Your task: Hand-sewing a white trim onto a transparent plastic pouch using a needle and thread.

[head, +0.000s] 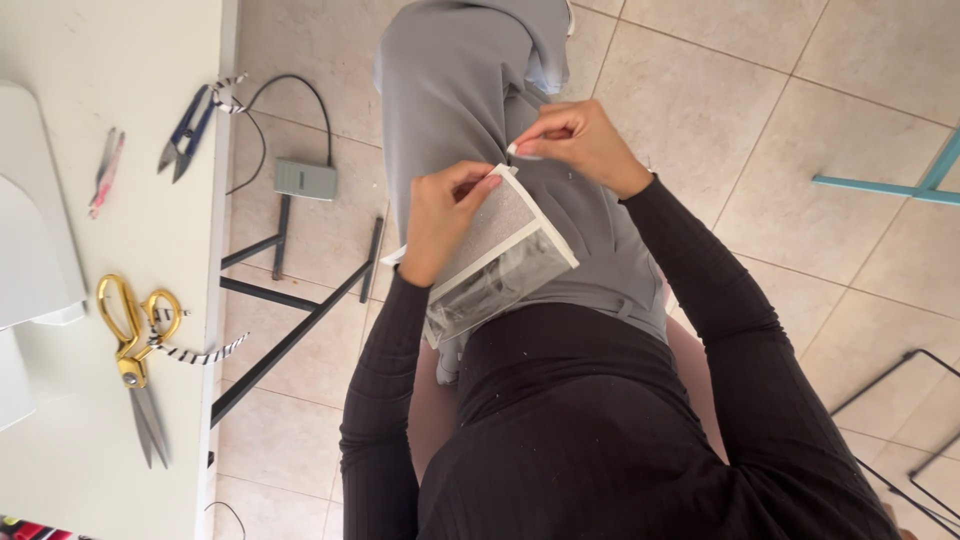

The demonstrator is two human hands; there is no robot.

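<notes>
While the person sits with a grey-trousered lap under the camera, both hands work on a small pouch (500,250) that rests on the thigh, a flat piece with a glittery mesh panel, a clear plastic section and white edging. Closed around the pouch's upper left side, the left hand (440,220) has its fingers curled over the mesh panel and its thumb lying along the top edge. Just beyond the pouch's top corner, the right hand (580,140) is pinched shut, its fingertips pressed together on something white at that corner; whether this is the edging itself or a thread cannot be told. Off to the left stands a white tabletop (120,420), well apart from the hands. On it lie gold-handled scissors (135,360) with a striped ribbon tied to them, small blue thread snips (185,132) near the edge, and a slim pink tool (105,170). A grey pedal (305,179) with a black cable sits on the tiled floor (800,250) below.
</notes>
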